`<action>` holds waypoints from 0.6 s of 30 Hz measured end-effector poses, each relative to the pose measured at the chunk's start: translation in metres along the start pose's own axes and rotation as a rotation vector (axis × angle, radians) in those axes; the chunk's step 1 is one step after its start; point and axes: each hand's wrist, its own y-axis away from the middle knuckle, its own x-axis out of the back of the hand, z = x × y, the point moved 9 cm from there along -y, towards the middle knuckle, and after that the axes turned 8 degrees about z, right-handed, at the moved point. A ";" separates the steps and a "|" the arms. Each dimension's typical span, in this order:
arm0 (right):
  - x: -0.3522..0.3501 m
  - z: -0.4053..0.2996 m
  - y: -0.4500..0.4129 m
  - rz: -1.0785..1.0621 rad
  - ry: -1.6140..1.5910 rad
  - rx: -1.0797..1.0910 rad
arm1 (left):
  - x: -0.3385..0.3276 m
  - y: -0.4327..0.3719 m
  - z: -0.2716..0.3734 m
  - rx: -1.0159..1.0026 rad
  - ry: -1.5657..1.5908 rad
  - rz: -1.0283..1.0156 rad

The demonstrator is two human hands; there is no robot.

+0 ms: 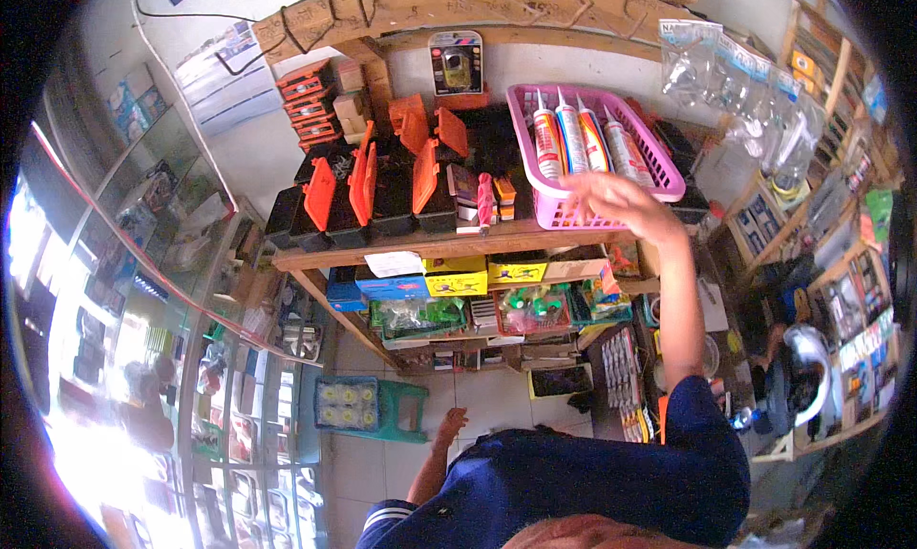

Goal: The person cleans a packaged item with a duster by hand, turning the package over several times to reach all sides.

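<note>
My right hand [616, 199] is at the front rim of a pink plastic basket [534, 169], fingers spread and pointing left. Several sealant cartridges [571, 137] with pointed white nozzles lean in the basket, just beyond the fingers. The basket stands at the right end of a wooden shelf top [401, 247]. Nothing shows in the fingers; whether they touch the rim is not clear. Down by my side hangs my left hand [453, 421], above the tiled floor, with its fingers loosely curled and no object visible in it.
Black bins with orange lids [425, 176] line the shelf top. Below sit yellow boxes [456, 282] and baskets of small goods [534, 309]. A green stool [402, 409] bears a blue crate [348, 429]. Glass display cases [186, 363] stand at left; clear packets [723, 69] hang at upper right.
</note>
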 end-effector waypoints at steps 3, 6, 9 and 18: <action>0.006 -0.008 -0.031 0.131 0.051 -0.039 | 0.024 0.031 -0.034 0.368 0.115 0.009; 0.000 -0.004 -0.041 0.112 0.077 -0.090 | 0.033 0.078 -0.048 0.514 -0.189 -0.176; -0.023 0.012 -0.046 0.060 0.172 -0.013 | 0.063 0.129 -0.074 0.607 -0.349 -0.180; -0.137 0.149 0.070 -0.505 0.115 -0.458 | 0.097 0.177 -0.093 0.738 -0.382 -0.098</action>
